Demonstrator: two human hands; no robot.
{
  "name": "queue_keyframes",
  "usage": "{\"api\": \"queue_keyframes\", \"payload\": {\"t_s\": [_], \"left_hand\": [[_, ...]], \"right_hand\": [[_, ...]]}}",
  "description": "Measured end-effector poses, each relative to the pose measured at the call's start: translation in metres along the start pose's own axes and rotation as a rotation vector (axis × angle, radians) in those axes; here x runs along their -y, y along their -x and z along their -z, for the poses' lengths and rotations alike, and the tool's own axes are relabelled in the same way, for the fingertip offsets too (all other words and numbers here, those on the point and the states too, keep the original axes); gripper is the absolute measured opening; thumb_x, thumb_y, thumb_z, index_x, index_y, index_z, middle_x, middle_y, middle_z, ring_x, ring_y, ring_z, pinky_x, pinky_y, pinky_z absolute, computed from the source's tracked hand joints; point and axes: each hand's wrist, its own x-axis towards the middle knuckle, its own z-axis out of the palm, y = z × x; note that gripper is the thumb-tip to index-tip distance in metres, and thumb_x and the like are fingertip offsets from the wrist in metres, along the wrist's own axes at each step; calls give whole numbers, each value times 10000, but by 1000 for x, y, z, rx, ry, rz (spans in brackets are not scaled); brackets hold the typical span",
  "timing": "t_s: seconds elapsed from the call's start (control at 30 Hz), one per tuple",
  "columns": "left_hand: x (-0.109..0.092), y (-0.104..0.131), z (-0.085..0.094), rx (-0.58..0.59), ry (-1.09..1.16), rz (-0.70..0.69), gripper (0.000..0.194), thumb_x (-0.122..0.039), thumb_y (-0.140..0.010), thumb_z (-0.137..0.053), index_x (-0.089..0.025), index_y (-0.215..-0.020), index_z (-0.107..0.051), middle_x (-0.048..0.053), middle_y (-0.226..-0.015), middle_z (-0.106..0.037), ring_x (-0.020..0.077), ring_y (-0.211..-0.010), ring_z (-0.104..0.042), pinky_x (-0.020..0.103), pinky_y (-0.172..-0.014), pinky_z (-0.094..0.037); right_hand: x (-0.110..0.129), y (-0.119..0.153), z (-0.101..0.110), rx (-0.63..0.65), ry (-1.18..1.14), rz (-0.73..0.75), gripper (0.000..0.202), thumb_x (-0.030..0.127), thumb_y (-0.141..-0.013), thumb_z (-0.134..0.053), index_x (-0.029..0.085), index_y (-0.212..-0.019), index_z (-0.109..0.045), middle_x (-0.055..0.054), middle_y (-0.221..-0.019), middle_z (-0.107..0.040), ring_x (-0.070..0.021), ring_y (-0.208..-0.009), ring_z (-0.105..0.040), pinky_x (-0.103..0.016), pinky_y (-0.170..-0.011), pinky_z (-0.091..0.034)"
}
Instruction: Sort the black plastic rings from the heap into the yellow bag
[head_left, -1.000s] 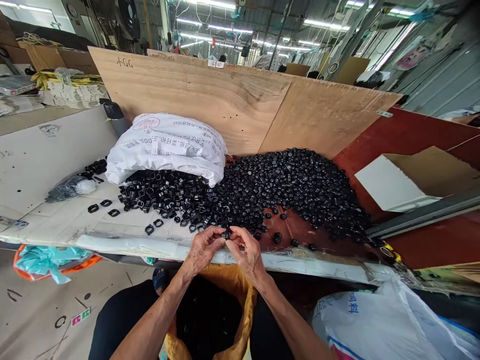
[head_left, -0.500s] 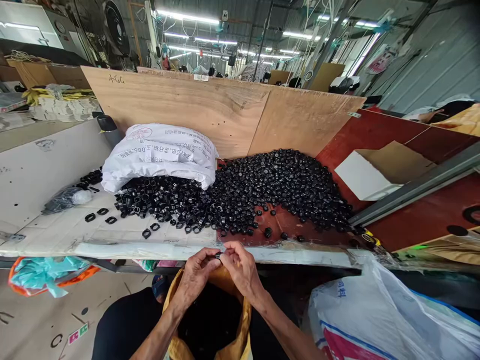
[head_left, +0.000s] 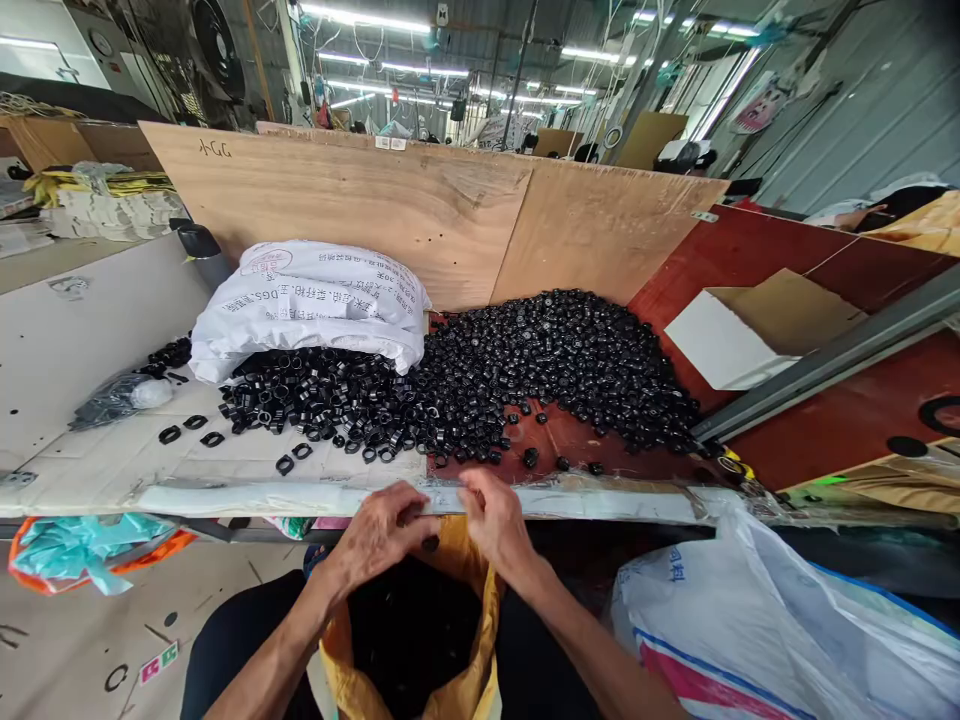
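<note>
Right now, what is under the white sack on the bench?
Black rings show along the front edge of the white sack; whatever lies farther beneath it is covered.

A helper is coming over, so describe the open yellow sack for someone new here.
Start at the long table and find the middle of its near edge. Just below, under the left hand and right hand, the yellow sack gapes open. Its colour sets it apart from the white bag to the right.

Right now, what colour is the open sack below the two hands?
Yellow-orange; the sack shows best in the head view.
</note>
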Motion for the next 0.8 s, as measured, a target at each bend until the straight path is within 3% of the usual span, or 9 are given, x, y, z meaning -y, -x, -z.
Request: {"api": "queue_keyframes", "payload": {"t_s": [0.1,0.23,0.4,0.57,0.8], "left_hand": [[5,-37,-10,-227,-158,-3,178,-254,-908,-700,-226,-1077,-748,41,-904,-704,207,-811,-678,321,-794,-549],[12,-67,-33,-213,-335,35,170,-120,-882,-673,-224,-983,-761,61,-961,-672,214,-837,-675,317,-773,-540],[23,-62,-42,-239,-331,-51,153,-128,-934,-603,-219,-899,-720,65,-988,-684,206,-872,-671,314,-795,-536],[28,-54,-40,-276,-276,-94,146,-152,-943,-580,-212,-1063,-637,58,-927,-721,221,-852,-699,353,-820,-557],[26,-48,-35,-215,145,-21,258,-244,-950,-628,-237,-1191,-533,61,-1113,-739,200,-959,-751,376,-911,-606]], "right_hand": [[-20,-33,3,-46,251,149,359,84,-868,-552,213,-1168,-700,-87,-1016,-667,-219,-847,-668,-301,-729,-550],[-34,-50,-5,31,415,188,325,54,-902,-561,221,-1142,-705,-75,-984,-629,-193,-754,-642,-265,-625,-514],[-35,-43,-8,8,364,200,151,130,-958,-577,200,-1058,-665,-103,-1072,-624,-212,-821,-660,-289,-676,-535],[-23,-39,-12,-43,-45,163,128,199,-976,-601,211,-1061,-695,-68,-996,-705,-208,-886,-699,-295,-759,-576],[-10,-30,-7,4,-205,146,276,240,-1012,-571,229,-1201,-771,-93,-1106,-726,-214,-996,-702,-337,-879,-577]]}}
